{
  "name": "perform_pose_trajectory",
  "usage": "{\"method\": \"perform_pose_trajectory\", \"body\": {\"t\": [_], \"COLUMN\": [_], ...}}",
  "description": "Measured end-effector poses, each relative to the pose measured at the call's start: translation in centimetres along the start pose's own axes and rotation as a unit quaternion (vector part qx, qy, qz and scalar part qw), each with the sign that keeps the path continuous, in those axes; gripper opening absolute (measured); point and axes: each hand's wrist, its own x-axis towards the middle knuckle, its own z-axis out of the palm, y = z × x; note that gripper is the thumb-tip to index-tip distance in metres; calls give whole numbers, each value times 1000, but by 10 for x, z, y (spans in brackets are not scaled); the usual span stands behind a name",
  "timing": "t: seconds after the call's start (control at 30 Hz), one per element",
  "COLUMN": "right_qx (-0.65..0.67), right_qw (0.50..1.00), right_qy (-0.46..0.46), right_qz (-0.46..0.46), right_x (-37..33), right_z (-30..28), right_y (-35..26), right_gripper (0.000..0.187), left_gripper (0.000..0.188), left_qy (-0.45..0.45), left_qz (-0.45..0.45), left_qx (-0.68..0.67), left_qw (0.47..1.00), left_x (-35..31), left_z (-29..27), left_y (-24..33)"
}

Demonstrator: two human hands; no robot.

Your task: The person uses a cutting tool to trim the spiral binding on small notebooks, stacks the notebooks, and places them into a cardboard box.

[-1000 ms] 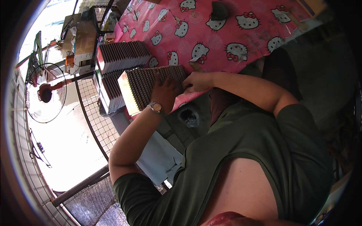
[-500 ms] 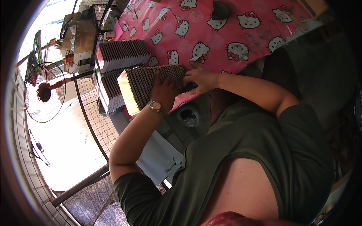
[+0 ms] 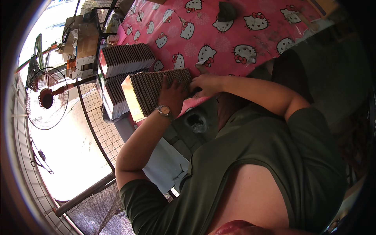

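Observation:
A row of spiral-bound notebooks [image 3: 145, 84] stands packed together at the table's near left edge, its dark coil bindings facing up. My left hand [image 3: 171, 95], with a wristwatch above it, lies across the right part of the row with its fingers stretched and apart over the coils. At the right end of the row is my right hand [image 3: 206, 85], its fingers bent toward the thumb around a dark gap. What those fingers grip, if anything, is hidden there. Behind the row, more bound notebooks [image 3: 127, 58] are stacked with their dark spines up.
A pink table cover [image 3: 223, 49] with cartoon cat heads spreads ahead. A dark piece [image 3: 226, 11] lies at its far side. On the left are a standing fan [image 3: 47, 98], cardboard boxes [image 3: 88, 39] and a wire mesh panel [image 3: 96, 113]. Below the table edge sits a dark round opening [image 3: 196, 121].
My right hand has shifted very slightly left and its fingers look a little more bent. My left hand stays on the row of notebooks. The whole view has tilted a little.

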Motion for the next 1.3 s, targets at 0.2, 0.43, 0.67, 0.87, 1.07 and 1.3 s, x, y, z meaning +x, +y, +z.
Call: {"method": "perform_pose_trajectory", "body": {"t": [0.2,0.43,0.67,0.87,1.07,1.3], "right_qx": [-99,74,-156,11,-20,-115], "right_qw": [986,989,982,998,999,991], "right_qy": [85,-77,69,-44,23,40], "right_qz": [-102,100,-83,52,-10,-48], "right_x": [-6,6,-4,1,-4,-8], "right_z": [1,2,7,-5,0,1], "right_y": [8,-2,15,4,11,16], "right_gripper": [39,43,44,40,43,55], "left_gripper": [49,48,54,52,47,41], "left_qy": [4,-86,-15,-41,-30,3], "left_qz": [4,-9,-7,-6,-11,-4], "left_qx": [19,24,26,13,23,4], "left_qw": [1000,996,1000,999,999,1000], "left_x": [-2,6,7,11,15,17], "left_z": [10,-11,14,7,6,19], "left_y": [0,5,6,3,8,7]}}
